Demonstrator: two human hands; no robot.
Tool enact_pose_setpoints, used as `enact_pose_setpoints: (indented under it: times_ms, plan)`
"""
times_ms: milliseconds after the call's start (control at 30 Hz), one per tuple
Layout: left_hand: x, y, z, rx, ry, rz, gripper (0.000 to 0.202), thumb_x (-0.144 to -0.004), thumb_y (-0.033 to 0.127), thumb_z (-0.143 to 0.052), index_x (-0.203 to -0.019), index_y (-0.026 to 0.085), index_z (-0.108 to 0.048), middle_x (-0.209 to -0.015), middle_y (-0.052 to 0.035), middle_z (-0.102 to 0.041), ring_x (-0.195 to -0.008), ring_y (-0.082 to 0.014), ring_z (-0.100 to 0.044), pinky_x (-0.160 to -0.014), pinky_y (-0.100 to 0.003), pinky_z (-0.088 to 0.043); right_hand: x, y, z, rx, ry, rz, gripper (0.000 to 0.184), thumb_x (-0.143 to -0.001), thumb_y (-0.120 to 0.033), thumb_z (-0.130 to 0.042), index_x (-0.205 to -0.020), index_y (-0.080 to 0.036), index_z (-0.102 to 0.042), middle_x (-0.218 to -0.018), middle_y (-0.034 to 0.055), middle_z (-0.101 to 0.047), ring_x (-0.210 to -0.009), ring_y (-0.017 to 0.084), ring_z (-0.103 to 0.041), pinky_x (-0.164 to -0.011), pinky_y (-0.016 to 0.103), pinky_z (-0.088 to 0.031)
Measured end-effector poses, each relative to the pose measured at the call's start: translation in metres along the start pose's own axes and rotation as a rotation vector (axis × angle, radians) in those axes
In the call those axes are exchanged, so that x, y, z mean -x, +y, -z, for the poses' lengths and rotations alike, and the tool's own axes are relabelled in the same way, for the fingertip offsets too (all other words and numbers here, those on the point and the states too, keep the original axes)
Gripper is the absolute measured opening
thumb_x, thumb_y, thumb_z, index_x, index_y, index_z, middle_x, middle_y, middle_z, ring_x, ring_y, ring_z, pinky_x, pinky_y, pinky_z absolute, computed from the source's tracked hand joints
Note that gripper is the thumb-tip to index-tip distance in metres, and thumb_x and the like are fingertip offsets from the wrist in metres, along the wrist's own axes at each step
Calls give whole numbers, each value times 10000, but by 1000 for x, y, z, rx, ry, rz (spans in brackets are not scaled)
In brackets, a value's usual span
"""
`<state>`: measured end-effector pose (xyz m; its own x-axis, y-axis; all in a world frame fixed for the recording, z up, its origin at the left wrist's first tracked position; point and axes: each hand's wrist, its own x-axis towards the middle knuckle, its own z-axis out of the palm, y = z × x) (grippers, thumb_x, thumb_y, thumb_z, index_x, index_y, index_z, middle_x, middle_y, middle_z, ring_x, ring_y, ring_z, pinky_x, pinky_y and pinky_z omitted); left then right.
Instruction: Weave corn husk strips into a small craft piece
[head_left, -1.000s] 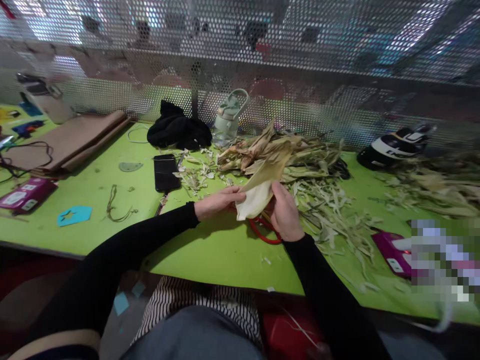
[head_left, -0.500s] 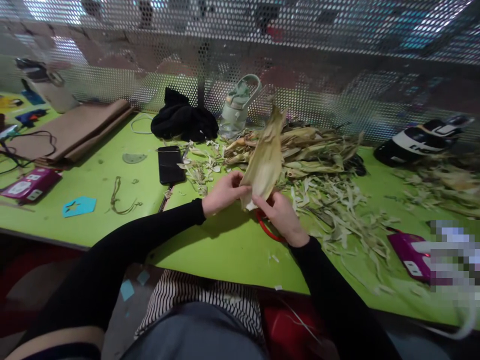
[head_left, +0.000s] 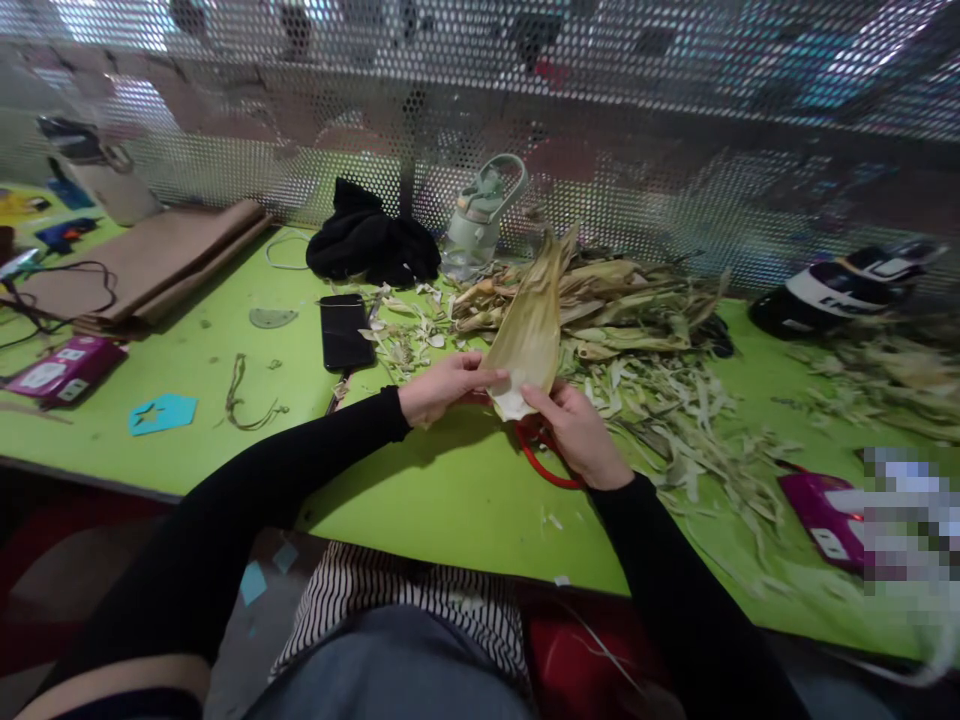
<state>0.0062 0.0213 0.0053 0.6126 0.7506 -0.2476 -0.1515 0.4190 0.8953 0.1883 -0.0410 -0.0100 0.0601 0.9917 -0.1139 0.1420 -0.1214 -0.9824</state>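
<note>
Both hands hold one dried corn husk leaf (head_left: 531, 330) above the green table (head_left: 420, 490). My left hand (head_left: 442, 385) pinches the leaf's pale lower left edge. My right hand (head_left: 574, 432) pinches its bottom end from the right. The leaf stands nearly upright, its tip pointing away from me. Under my right hand lie red-handled scissors (head_left: 541, 462), only their loop showing. A pile of whole husks (head_left: 615, 295) lies just behind the leaf.
Husk scraps (head_left: 675, 420) litter the table to the right. A black phone (head_left: 345, 332), black cloth (head_left: 371, 245) and pale green bottle (head_left: 480, 215) stand at the back by the perforated metal screen. Brown paper (head_left: 142, 260), magenta boxes (head_left: 64, 368) (head_left: 821, 510) and a blue cut-out (head_left: 161, 412) lie around.
The leaf was lying tilted across my hands; it has been turned upright and both hands have shifted their grip down to its base. The view has moved slightly.
</note>
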Motion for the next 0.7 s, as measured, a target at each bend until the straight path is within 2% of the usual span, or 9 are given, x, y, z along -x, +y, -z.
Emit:
enact_pose_setpoints:
  times_ms: [100,167,233,300,367,433,533,700]
  plan:
    - [2,1,0,-84,-49,-52,184,-864,257,-710,-974,115,-667,-948,-58,-697,-744,-97,-630,-749,-281,-513,1,-3,2,66,-31,-10,470,-721,-585,-745,-954,-192,-637,-696,-20,-634,-557,127,-520,-530,267,-420]
    - [2,2,0,-147,-34,-87,206,-837,237,-734,-979,105,-663,-948,-64,-698,-753,-108,-628,-729,-275,-499,3,-9,7,192,-98,-17,471,-740,-619,-713,-911,-188,-629,-708,-5,-644,-578,139,-540,-542,271,-427]
    - [1,4,0,-165,31,-125,188,-819,187,-737,-963,95,-656,-948,-71,-700,-755,-113,-619,-735,-277,-493,8,-16,14,400,-136,4,483,-831,-672,-565,-875,-193,-611,-726,21,-661,-607,164,-575,-573,293,-451]
    - [0,7,1,-122,96,-165,181,-821,144,-713,-979,92,-643,-993,-87,-704,-783,-120,-622,-774,-291,-499,16,-23,24,710,-87,70,460,-902,-638,-449,-861,-206,-602,-788,55,-693,-694,205,-627,-646,328,-474]
    - [-1,11,2,-75,141,-194,202,-829,111,-680,-1022,92,-623,-1043,-102,-703,-806,-126,-626,-802,-302,-502,27,-26,34,1053,-40,140,355,-864,-552,-533,-870,-204,-606,-845,94,-711,-755,254,-652,-704,373,-490]
    - [-2,15,3,-65,190,-204,216,-826,79,-654,-1036,87,-606,-1050,-110,-704,-804,-128,-625,-804,-307,-503,37,-24,42,1248,-87,176,288,-837,-476,-563,-889,-199,-622,-884,120,-721,-823,292,-677,-753,398,-507]
    - [-2,19,5,-89,216,-220,219,-809,68,-648,-1025,78,-612,-1048,-118,-710,-822,-140,-628,-837,-325,-505,46,-19,45,1341,-143,191,253,-840,-389,-543,-956,-182,-632,-971,146,-728,-904,305,-689,-823,405,-517]
    - [-4,21,11,-146,136,-228,243,-807,153,-684,-1038,92,-636,-1082,-124,-707,-889,-167,-639,-873,-339,-497,41,-21,30,1382,-146,127,261,-784,-211,-520,-1022,-155,-614,-1011,157,-717,-933,286,-682,-820,357,-499]
